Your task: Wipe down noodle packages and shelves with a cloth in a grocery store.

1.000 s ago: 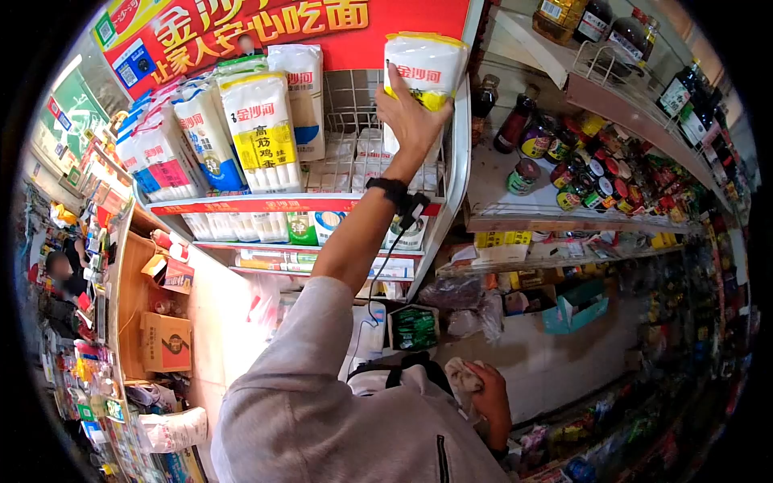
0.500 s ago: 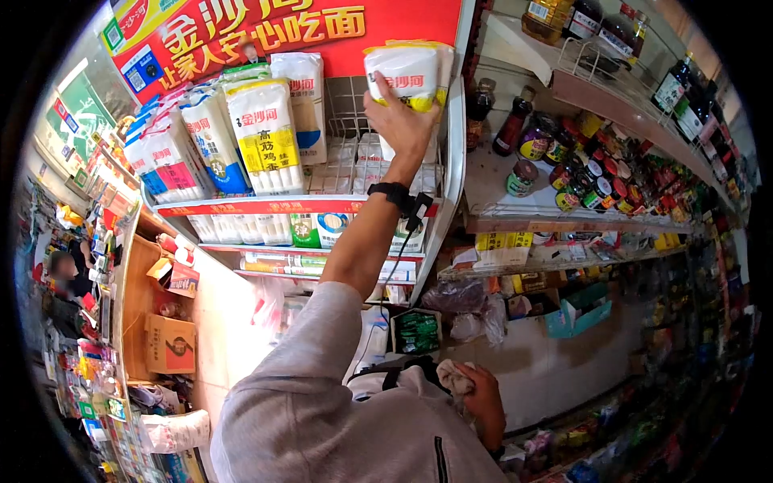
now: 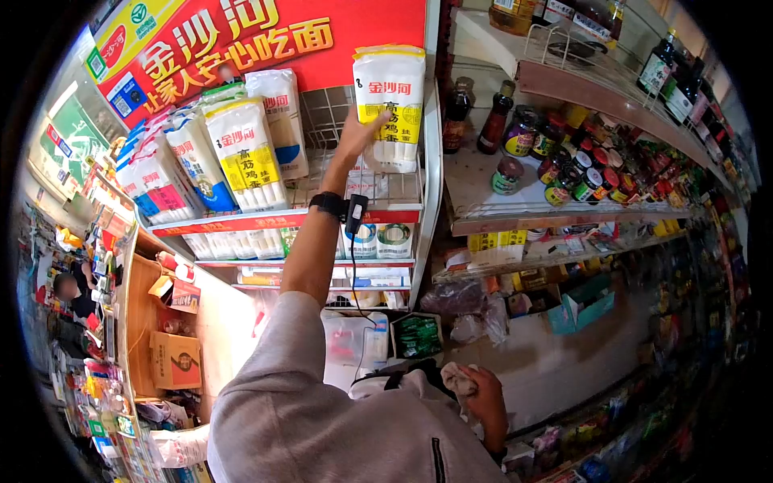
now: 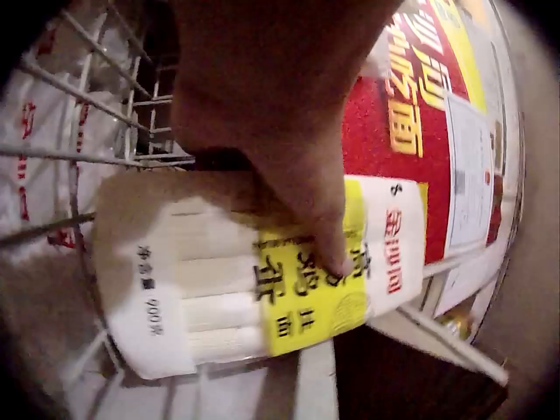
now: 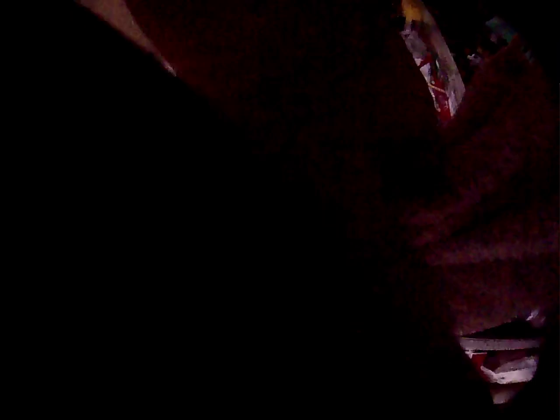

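A white and yellow pack of dried noodles [image 3: 390, 80] stands nearly upright at the right end of the wire rack, below the red sign. My left hand [image 3: 358, 133] grips it by its left edge, the thumb lying across the yellow label. From the left wrist view, the thumb of the left hand [image 4: 280, 131] presses the front of the noodle pack [image 4: 223, 289]; the other fingers are hidden behind. Low down by my body, my right hand [image 3: 488, 398] holds a crumpled pale cloth [image 3: 457, 379]. The right wrist view is almost black.
More noodle packs [image 3: 245, 149] stand in a row on the rack's left side. A white side panel [image 3: 432, 161] borders the rack on the right. Beyond it, a shelf holds several jars [image 3: 507, 175] and dark bottles [image 3: 495, 118]. A cardboard box [image 3: 175, 360] sits at lower left.
The noodle pack has come from leaning with its top toward me to nearly upright, its full label showing. My left hand has shifted from its front to its left edge. The right hand still holds the cloth.
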